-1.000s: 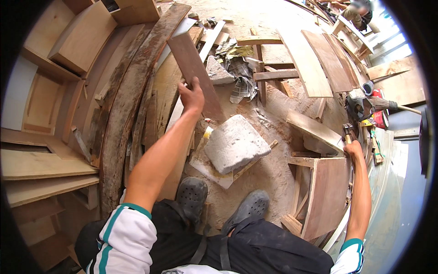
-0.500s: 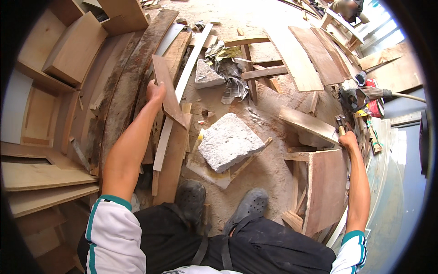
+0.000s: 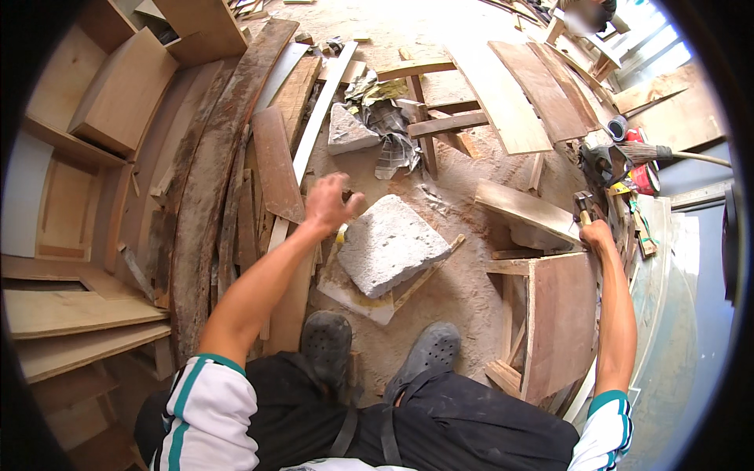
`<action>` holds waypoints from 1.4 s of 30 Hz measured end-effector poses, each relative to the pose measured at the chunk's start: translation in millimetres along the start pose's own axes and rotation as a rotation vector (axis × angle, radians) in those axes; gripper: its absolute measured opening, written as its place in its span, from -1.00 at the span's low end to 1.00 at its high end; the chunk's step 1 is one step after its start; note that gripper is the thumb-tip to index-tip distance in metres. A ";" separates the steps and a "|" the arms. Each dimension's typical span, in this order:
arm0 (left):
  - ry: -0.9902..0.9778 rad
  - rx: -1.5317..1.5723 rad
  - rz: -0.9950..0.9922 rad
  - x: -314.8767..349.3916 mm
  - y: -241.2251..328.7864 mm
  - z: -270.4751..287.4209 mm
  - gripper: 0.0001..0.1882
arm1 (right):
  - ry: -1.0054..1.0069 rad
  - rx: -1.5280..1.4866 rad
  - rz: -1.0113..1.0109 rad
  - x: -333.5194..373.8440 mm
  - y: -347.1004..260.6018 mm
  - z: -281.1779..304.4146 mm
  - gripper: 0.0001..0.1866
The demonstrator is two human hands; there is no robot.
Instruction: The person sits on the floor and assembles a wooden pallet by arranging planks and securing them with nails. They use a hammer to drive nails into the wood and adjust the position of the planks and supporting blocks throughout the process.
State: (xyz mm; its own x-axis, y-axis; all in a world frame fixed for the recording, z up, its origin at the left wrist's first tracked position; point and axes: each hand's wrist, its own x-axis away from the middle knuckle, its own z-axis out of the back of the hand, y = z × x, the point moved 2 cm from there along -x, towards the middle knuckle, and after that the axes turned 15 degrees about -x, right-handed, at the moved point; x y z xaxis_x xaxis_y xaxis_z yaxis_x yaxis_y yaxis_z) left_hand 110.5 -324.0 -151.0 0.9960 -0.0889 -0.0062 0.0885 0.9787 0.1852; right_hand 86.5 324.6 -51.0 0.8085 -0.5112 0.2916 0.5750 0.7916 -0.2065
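My left hand point(image 3: 333, 204) is empty, its fingers slightly curled and the thumb held apart. It hovers just beyond the upper left corner of a rough grey-white stone block point(image 3: 395, 245). A short brown wooden board point(image 3: 276, 161) lies to the left of that hand, across other planks. Off to the right, my right hand point(image 3: 598, 234) is closed around the handle of a hammer point(image 3: 582, 206), whose head points away from me. That hand is beside the top of a wooden box frame point(image 3: 561, 326).
Long planks point(image 3: 212, 173) and cabinet carcasses point(image 3: 126, 90) fill the left side. A smaller stone piece point(image 3: 349, 129) and crumpled paper point(image 3: 395, 133) lie beyond the block. Boards rest on a wooden frame point(image 3: 503, 102) farther off. Another person point(image 3: 589, 16) is at the far right.
My left hand has let go of the brown board, which now lies on the planks, and has moved right toward the stone block. My right hand still holds the hammer, nearly unmoved.
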 end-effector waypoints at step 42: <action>-0.165 1.164 0.957 -51.9 13.5 -60.8 0.10 | -0.144 -0.614 -0.199 4.9 19.4 -2.2 -0.72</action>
State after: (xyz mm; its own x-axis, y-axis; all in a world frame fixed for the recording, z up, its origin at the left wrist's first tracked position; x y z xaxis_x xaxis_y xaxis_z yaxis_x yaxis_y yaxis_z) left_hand 60.6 -294.9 -207.9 0.6528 0.3801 0.6553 -0.7078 -0.0023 0.7064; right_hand 101.9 336.7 -55.7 0.6792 -0.5445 0.4922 0.7130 0.3302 -0.6186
